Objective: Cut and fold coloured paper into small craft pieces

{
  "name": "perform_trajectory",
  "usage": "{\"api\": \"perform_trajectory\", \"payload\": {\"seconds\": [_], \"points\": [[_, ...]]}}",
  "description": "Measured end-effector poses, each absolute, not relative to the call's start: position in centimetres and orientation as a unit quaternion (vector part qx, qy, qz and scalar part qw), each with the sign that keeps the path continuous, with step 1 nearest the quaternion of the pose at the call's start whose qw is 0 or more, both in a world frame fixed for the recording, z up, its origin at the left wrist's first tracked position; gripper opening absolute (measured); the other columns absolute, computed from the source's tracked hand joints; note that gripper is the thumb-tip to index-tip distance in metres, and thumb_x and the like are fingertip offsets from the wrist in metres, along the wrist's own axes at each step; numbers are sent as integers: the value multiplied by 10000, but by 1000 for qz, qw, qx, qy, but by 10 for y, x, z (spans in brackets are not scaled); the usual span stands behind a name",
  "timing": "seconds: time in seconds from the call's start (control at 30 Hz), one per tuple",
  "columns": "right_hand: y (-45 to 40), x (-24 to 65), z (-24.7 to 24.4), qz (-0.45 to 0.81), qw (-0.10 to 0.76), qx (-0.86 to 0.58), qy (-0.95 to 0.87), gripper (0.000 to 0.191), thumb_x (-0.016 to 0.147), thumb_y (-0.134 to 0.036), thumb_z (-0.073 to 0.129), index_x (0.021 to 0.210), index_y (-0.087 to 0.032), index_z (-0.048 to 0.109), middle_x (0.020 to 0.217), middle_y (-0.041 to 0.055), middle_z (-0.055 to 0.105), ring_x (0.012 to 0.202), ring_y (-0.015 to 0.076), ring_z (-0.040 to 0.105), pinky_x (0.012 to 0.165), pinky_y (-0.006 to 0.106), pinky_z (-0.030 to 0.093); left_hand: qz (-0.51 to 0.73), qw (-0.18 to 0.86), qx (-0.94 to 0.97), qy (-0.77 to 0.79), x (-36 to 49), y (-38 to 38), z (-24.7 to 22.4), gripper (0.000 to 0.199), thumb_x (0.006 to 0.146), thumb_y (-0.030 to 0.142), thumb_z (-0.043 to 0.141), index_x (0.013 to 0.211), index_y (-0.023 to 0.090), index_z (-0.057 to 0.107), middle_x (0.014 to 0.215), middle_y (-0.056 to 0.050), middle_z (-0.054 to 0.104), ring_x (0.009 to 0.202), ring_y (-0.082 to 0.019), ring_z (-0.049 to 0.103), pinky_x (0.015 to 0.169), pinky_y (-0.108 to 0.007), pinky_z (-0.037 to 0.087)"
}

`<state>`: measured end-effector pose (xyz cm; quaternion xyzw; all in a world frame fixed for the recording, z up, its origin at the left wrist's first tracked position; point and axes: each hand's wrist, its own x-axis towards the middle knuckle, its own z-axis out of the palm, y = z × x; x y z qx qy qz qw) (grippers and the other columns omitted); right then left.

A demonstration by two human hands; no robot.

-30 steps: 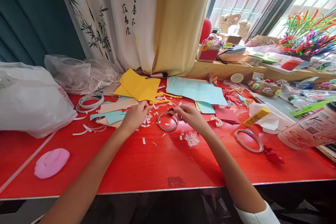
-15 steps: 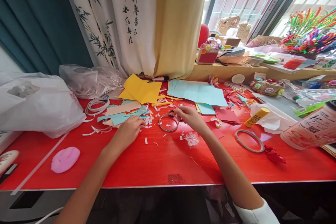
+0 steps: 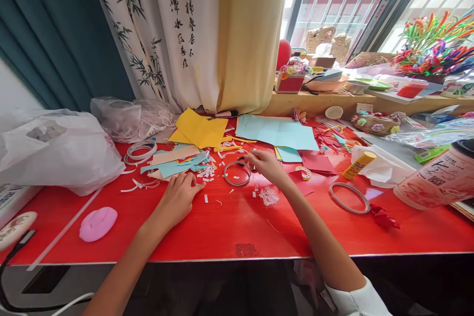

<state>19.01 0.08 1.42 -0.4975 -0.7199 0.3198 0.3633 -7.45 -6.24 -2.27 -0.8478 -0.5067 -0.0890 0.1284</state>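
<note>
My right hand [image 3: 264, 165] is closed in a pinch just above a thin grey ring [image 3: 224, 173], which looks like a nearly used-up tape roll. A small dark piece [image 3: 241, 160] shows at those fingertips, by the ring's upper edge; what it is cannot be made out. My left hand [image 3: 179, 195] rests low over the red tabletop, thumb and forefinger brought together beside small white paper scraps [image 3: 206, 198]. Anything between those fingers is too small to see. Behind it lie cut strips of blue and peach paper [image 3: 174, 157].
Yellow sheets [image 3: 203, 128] and light blue sheets [image 3: 277, 131] lie at the back. To the right are a glue stick [image 3: 359, 165], another tape ring [image 3: 350, 210] and a large cup [image 3: 437, 177]. Pink putty [image 3: 98, 224] and a plastic bag [image 3: 59, 158] sit at left.
My left hand has drawn back slightly toward me from the paper pile, and its fingers have come together. My right hand stays by the ring. The view has shifted a little.
</note>
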Motion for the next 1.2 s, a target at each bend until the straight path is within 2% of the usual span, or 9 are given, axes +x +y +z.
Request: {"api": "perform_trajectory", "payload": {"seconds": [0.5, 0.67, 0.87, 1.03, 1.2], "points": [[0, 190, 14, 281, 350, -502, -739, 308, 817, -343, 387, 658, -162, 580, 595, 11, 579, 570, 116, 491, 542, 227, 332, -90, 133, -838, -521, -75, -67, -28, 365, 686, -39, 330, 833, 198, 565, 917, -77, 536, 907, -237, 439, 750, -376, 339], [0, 190, 14, 295, 350, -503, -734, 300, 812, -347, 396, 643, -167, 567, 613, 15, 590, 578, 119, 499, 550, 227, 337, -75, 176, -832, -521, -70, -66, -24, 416, 697, -34, 326, 922, 215, 571, 985, -87, 556, 938, -249, 448, 738, -380, 340], [-2, 190, 15, 294, 348, -505, -733, 305, 812, -348, 396, 622, -169, 552, 614, 16, 590, 582, 121, 496, 552, 228, 328, -56, 205, -827, -521, -64, -64, -24, 358, 745, 7, 332, 914, 199, 583, 980, -97, 584, 915, -252, 469, 739, -379, 346], [-3, 189, 16, 280, 343, -507, -740, 312, 815, -347, 392, 585, -173, 514, 603, 10, 578, 572, 117, 483, 547, 229, 311, -50, 212, -820, -530, -63, -57, -27, 469, 738, -18, 309, 1098, 171, 544, 1039, -113, 575, 934, -266, 466, 737, -383, 349], [-1, 190, 15, 275, 334, -513, -741, 308, 814, -342, 388, 585, -176, 508, 595, 8, 571, 573, 120, 489, 542, 232, 305, -48, 229, -836, -497, -65, -61, -25, 400, 789, 19, 303, 1038, 164, 580, 995, -111, 584, 949, -274, 462, 756, -387, 340]]}}
